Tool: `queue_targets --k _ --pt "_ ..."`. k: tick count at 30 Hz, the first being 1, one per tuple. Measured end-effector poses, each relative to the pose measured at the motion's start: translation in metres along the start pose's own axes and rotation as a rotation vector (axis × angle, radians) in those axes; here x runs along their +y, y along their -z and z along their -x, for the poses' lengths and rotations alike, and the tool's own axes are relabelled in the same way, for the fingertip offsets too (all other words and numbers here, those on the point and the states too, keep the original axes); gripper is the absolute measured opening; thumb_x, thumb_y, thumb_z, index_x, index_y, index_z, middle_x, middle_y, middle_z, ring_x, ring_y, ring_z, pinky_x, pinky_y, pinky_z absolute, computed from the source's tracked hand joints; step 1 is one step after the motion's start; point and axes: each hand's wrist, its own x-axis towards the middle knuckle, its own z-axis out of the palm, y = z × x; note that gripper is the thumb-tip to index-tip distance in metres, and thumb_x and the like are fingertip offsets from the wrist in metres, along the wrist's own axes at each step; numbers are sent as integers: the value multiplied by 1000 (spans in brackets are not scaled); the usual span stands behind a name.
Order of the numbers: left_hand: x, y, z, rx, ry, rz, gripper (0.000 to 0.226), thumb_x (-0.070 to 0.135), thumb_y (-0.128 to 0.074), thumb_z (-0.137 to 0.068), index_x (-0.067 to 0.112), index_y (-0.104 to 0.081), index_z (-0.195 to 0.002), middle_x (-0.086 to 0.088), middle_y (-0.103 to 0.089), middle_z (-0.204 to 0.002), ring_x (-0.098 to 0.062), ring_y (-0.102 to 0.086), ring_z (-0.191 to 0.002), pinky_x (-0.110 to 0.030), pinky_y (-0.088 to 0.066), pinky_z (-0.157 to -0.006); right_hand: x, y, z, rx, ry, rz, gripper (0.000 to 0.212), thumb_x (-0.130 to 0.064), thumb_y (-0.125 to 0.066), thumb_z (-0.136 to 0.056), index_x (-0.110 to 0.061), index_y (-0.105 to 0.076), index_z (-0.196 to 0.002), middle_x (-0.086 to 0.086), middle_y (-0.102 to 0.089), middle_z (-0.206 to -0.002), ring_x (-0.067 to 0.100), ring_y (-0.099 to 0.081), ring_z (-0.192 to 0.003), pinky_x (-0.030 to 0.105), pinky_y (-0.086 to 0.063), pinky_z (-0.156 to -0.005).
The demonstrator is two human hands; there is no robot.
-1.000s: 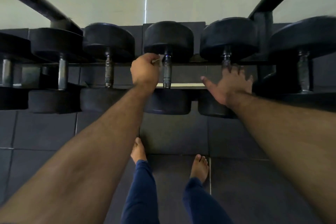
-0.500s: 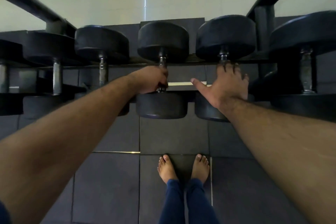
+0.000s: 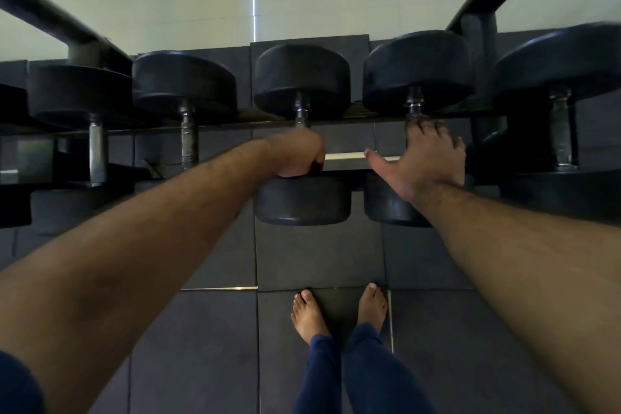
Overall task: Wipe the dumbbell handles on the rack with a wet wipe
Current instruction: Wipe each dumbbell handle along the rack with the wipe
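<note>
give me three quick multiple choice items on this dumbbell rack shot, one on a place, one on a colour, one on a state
1. Where is the left hand?
A. on the floor
B. round the middle dumbbell's handle
C. on the top rail

2. What colour are the dumbbell heads?
A. black
B. red
C. white

3. How is the right hand?
A. in a fist
B. pinching a wipe
C. fingers spread flat over the next dumbbell's handle

Answers:
1 B: its fingers curl round the bar just above the near head.
2 A: every head on the rack looks black.
3 C: thumb out, fingers straight; no wipe shows.
</note>
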Motion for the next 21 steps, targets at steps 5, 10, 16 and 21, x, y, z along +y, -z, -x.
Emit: queue_targets --k 5,10,16,21 --pt "-2 15 -6 222 181 125 35 3 -61 -92 21 -80 -116 -6 -74 -119 -29 -67 -111 -41 -55 -102 0 -1 0 10 -2 13 120 -99 -33 -77 -14 -41 -161 11 -40 -167 36 -34 -155 63 -31 -123" --pt "16 7 3 95 92 -77 28 6 -61 -96 15 -77 -116 -9 -72 -119 -32 -66 -111 -39 -52 -101 0 0 1 22 -2 6 120 -99 -33 -77 -14 -41 -162 12 -43 -166 37 -37 -154 63 -32 -123" --pt "-19 2 30 220 158 465 32 -1 -67 -85 20 -84 -101 2 -79 -102 -15 -72 -98 -24 -54 -90 0 0 0 9 -5 -7 120 -98 -34 -77 -14 -41 -162 12 -42 -166 36 -35 -155 64 -31 -123" --pt "-23 -12 12 758 324 334 36 27 -51 -91 8 -80 -102 -14 -71 -107 -38 -67 -97 -43 -57 -84 -3 1 0 12 -13 -9 120 -97 -35 -77 -14 -40 -162 11 -43 -166 36 -34 -156 65 -31 -123"
